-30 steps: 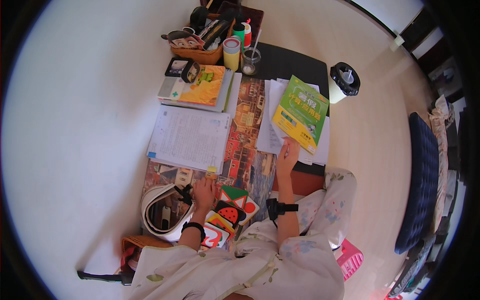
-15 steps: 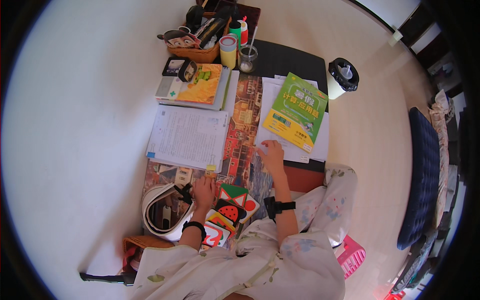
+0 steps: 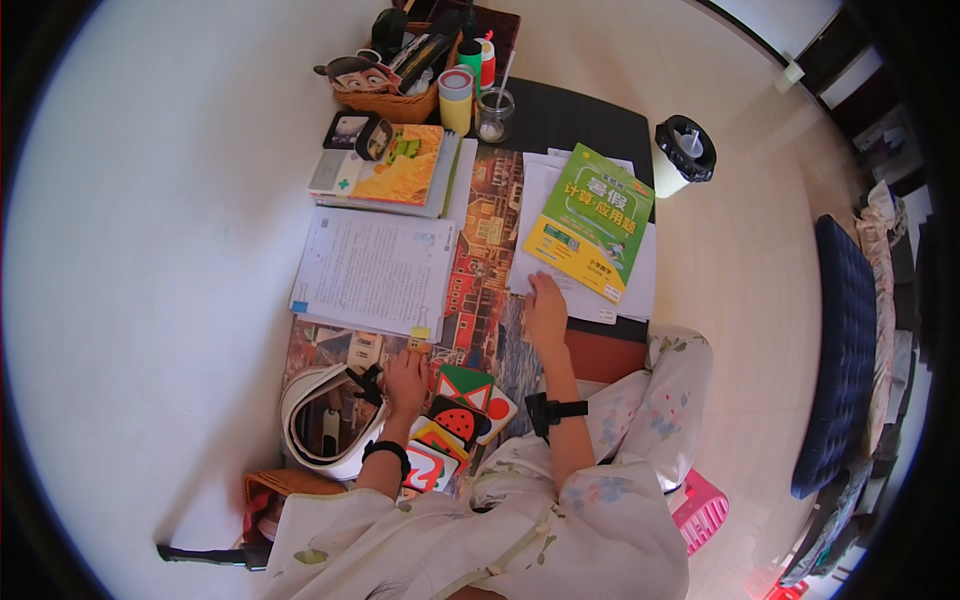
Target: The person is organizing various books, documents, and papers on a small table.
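My left hand point(image 3: 406, 382) rests on the patterned table mat point(image 3: 488, 215), fingers loosely spread, holding nothing. To its left stands a white oval pouch or case point(image 3: 340, 465), its top gaping, with a black clip at its rim. Just right of the hand lies a loose pile of picture cards, among them a watermelon card point(image 3: 457, 420) and a green and red card point(image 3: 464, 386). My right hand point(image 3: 546, 318) lies with fingers stretched at the lower left edge of some white papers point(image 3: 537, 195). Over those papers lies a green and yellow workbook point(image 3: 596, 222).
Printed sheets point(image 3: 375, 270) lie left of the mat, below a stack of books point(image 3: 400, 170). Behind stand a wicker basket point(image 3: 392, 104), a yellow cup point(image 3: 456, 103) and a glass jar point(image 3: 493, 120). A lined bin point(image 3: 684, 155) is at the right; a pink stool point(image 3: 702, 512) stands below it.
My right hand has shifted slightly, and its fingers, spread before, are now closer together. My left hand stays nearly in place. The view has moved a little.
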Demonstrator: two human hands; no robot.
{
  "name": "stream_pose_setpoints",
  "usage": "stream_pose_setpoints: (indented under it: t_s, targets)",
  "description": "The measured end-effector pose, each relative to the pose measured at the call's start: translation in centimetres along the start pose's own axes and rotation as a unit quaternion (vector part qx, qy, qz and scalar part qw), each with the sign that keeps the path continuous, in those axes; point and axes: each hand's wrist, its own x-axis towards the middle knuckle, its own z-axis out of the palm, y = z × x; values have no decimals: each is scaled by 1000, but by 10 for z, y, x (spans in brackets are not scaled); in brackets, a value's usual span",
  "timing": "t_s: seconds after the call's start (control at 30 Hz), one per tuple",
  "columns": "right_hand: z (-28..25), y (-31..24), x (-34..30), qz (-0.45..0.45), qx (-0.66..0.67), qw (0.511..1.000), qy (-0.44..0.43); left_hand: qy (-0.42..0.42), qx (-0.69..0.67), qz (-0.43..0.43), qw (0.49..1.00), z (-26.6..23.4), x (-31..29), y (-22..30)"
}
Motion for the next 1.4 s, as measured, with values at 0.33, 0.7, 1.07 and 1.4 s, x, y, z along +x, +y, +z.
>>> stream_pose_setpoints:
  t_s: [0.33, 0.7, 1.07, 1.4]
  targets:
    - [-85, -23, 18, 70, 233, 952, 187, -5, 23, -11, 1000, 2, -3, -2]
    - [-109, -136, 24, -354, 368, 850, 125, 16, 12, -1, 1000, 0, -2, -4]
    - [53, -106, -25, -347, 168, 912, -143, 24, -45, 0, 999, -7, 0, -1]
    - [53, -96, -3, -287, 232, 912, -179, 11, -34, -6, 999, -3, -1, -3]
